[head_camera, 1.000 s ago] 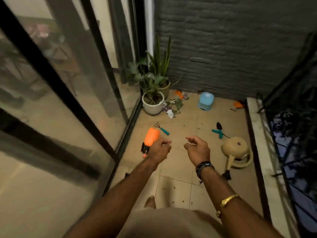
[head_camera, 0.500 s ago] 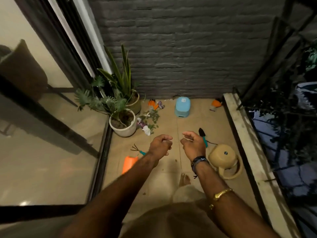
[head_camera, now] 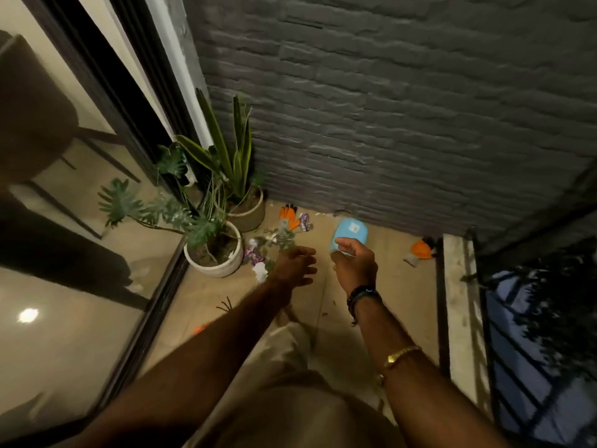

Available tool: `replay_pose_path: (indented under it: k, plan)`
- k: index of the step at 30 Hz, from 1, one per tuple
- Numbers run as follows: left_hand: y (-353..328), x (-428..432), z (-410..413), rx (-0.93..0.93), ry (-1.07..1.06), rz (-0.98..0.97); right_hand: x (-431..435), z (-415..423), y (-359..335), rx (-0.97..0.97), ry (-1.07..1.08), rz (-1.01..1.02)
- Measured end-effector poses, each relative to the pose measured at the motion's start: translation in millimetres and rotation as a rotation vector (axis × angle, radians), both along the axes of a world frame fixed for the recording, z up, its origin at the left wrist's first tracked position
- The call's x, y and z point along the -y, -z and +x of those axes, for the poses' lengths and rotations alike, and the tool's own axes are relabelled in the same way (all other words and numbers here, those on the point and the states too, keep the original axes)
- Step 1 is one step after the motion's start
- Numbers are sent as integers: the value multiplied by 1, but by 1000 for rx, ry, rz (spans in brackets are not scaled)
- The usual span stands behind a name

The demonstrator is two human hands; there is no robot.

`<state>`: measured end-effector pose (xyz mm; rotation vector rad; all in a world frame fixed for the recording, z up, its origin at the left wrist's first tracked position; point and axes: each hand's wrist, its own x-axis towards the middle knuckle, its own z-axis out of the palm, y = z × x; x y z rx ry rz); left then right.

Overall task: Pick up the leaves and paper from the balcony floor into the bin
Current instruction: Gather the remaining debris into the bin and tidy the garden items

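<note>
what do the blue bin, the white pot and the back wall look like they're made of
Bin: probably plastic, smooth and matte, judging by its even light-blue colour, rounded corners and stuck-on label.
Pot: likely ceramic, though plastic is possible. It is off-white with a thick rounded rim.
Wall: brick or brick-look cladding, dark grey and rough, with staggered courses and uneven faces.

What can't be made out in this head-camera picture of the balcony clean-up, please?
All in the head view:
Bin: the right hand covers its near side; whether it is open is unclear.
Leaves and paper: partly behind the blurred left hand; pieces too small and dim to count.
Orange thing by the ledge: too small to identify.
Small rake: mostly hidden by the left forearm.
</note>
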<state>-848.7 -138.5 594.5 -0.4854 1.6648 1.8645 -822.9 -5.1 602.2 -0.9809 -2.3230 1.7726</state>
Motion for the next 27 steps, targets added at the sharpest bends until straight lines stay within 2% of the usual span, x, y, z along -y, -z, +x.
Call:
replay_pose_path:
  k: [10, 15, 20, 27]
  plan:
    - [34, -29, -173, 138, -133, -23, -23, -182, 39, 168, -203, 10]
    - [87, -40, -233, 201, -267, -43, -33, -257, 81, 217, -281, -17]
    - [170, -60, -286, 281, -463, -64, -47, -323, 161, 277, -402, 11]
    - [321, -83, -351, 346, -606, -97, -66, -407, 329, 382, -477, 35]
